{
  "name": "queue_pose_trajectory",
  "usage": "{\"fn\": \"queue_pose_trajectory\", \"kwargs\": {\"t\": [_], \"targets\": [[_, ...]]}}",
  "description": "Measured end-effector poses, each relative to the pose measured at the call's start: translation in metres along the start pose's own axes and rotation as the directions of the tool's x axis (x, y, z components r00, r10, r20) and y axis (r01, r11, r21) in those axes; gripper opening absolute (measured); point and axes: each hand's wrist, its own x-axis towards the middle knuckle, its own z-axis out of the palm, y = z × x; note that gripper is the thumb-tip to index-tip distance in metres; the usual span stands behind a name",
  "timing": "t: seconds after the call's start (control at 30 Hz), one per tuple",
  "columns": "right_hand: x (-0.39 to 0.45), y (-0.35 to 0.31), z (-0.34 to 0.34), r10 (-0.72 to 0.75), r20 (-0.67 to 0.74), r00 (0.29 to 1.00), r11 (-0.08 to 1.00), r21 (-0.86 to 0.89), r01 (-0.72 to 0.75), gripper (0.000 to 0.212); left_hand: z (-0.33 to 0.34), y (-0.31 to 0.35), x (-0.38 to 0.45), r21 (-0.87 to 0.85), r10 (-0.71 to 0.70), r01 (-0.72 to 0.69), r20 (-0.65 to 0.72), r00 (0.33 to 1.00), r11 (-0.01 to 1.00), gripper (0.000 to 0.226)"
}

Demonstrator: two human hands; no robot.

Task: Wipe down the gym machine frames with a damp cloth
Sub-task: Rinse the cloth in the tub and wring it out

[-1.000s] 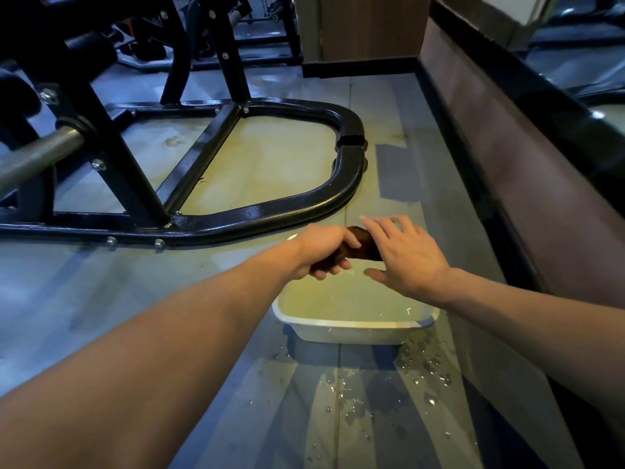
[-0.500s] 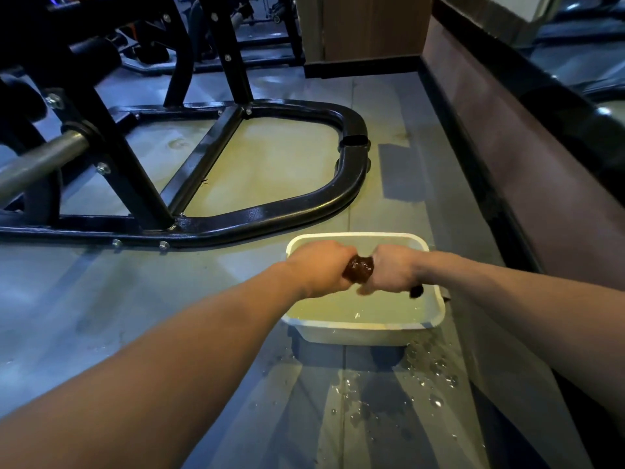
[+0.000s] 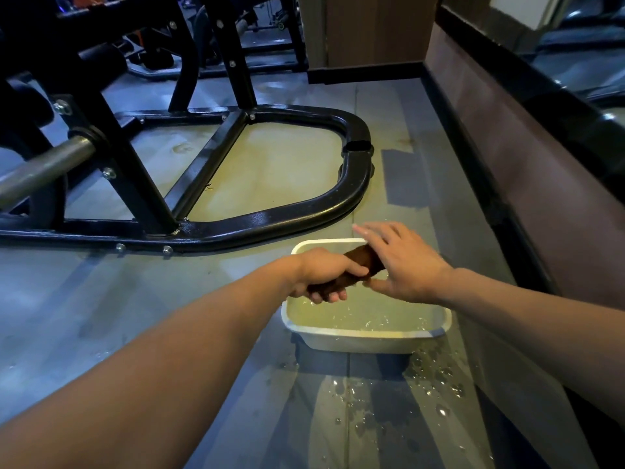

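Grey gym flooring [image 3: 101,316] fills the scene, bounded on the right by a dark-capped low wall [image 3: 527,170]. Above a white basin [image 3: 358,338] set on that floor, a dark brown cloth [image 3: 363,260], rolled tight, is gripped by the left hand [image 3: 324,274], whose fingers are curled round its lower end. The right hand [image 3: 406,265] is held with fingers spread and nearly straight, laid over the upper end of the cloth, the thumb lying close under it; no closed grip is seen there. Both forearms are stretched out from the bottom corners towards the basin. Pale water is held in the basin, its surface broken by small ripples and glints. Water droplets [image 3: 436,377] are scattered on the floor near the basin's near right corner and in front of it. Just beyond the basin, the black tubular machine frame [image 3: 270,220] is laid flat on the floor, its rounded end curving towards the wall, with a diagonal brace crossing inside. A steel bar [image 3: 44,167] is seen at the left edge, and further black equipment stands behind.
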Motion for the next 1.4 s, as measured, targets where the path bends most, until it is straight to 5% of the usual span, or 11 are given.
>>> {"fn": "queue_pose_trajectory", "kwargs": {"t": [0.07,0.2,0.4,0.5,0.6,0.87,0.97,1.07,1.17,1.27,1.4], "targets": [[-0.006,0.005,-0.002,-0.164,-0.030,0.986,0.979,-0.129,0.159,0.099,-0.005,0.002,-0.007,-0.162,-0.011,0.045,0.204,0.979,0.986,0.036],[-0.004,-0.001,-0.005,-0.181,-0.125,0.975,0.974,0.115,0.196,0.069,-0.005,0.003,-0.013,-0.222,-0.003,0.096,0.383,0.924,0.970,0.038],[0.004,-0.014,-0.007,0.025,0.118,0.993,1.000,0.013,-0.027,0.015,0.002,0.002,0.000,0.216,-0.003,-0.016,0.086,0.996,0.976,0.037],[0.011,-0.020,-0.008,0.190,0.221,0.957,0.978,0.039,-0.203,0.017,0.018,-0.001,0.008,0.593,0.232,-0.114,-0.126,0.964,0.797,0.027],[0.016,-0.022,-0.007,0.215,0.345,0.914,0.910,0.268,-0.315,0.014,0.020,0.000,0.001,0.914,0.513,-0.053,-0.176,0.840,0.401,0.025],[0.016,-0.023,-0.012,0.185,0.465,0.866,0.762,0.488,-0.425,0.015,0.001,-0.005,0.002,0.982,0.705,-0.175,0.079,0.704,0.066,0.039],[0.016,-0.021,-0.003,0.191,0.446,0.874,0.774,0.479,-0.414,0.021,0.006,-0.014,0.006,0.964,0.684,-0.225,0.067,0.726,0.145,0.033],[0.017,-0.019,0.003,0.232,0.295,0.927,0.853,0.397,-0.340,0.052,0.018,-0.010,0.008,0.798,0.504,-0.135,-0.231,0.832,0.587,0.022],[0.009,-0.016,-0.005,0.188,0.014,0.982,0.935,0.303,-0.183,0.090,0.013,0.000,0.011,0.155,0.101,-0.056,-0.302,0.948,0.986,0.029],[-0.003,-0.008,-0.009,-0.084,-0.123,0.989,0.988,0.119,0.098,0.093,-0.003,0.007,0.001,-0.430,0.008,-0.003,0.008,1.000,0.903,0.036],[-0.003,-0.005,-0.008,-0.234,-0.325,0.916,0.970,-0.015,0.242,0.092,-0.009,0.007,-0.013,-0.573,0.137,0.131,0.401,0.906,0.809,0.037]]}}
